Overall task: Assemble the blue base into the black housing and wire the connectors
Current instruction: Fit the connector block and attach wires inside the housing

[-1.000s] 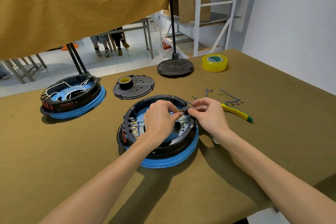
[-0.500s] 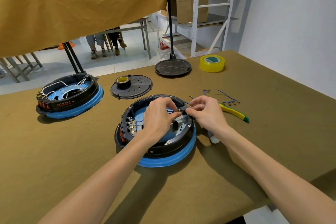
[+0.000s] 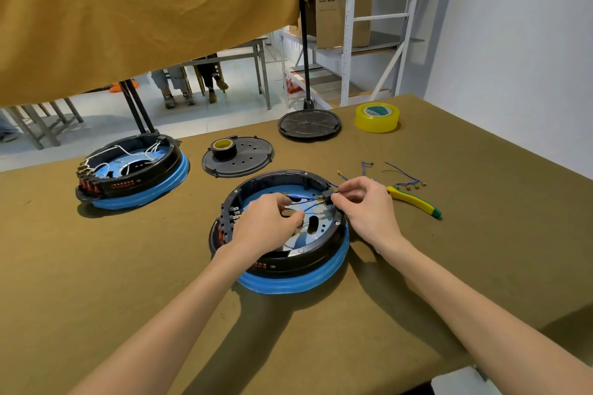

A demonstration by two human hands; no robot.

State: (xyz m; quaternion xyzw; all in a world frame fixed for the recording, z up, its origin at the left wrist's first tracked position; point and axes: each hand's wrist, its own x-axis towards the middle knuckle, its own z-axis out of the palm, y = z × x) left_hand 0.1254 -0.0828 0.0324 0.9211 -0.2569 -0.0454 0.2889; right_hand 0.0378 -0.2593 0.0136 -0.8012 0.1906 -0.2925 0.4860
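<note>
Both bare forearms enter from the bottom edge and converge toward the middle. Left hand: back of hand up, wrist roughly straight, fingers curled down and inward, thumb and fingertips bunched together near its upper right; what they pinch can't be made out. Right hand: back of hand up, wrist bent slightly left, fingers curled, index and thumb tips pressed together in a fine pinch grip pointing left toward the other hand. The two hands sit close, not touching.
</note>
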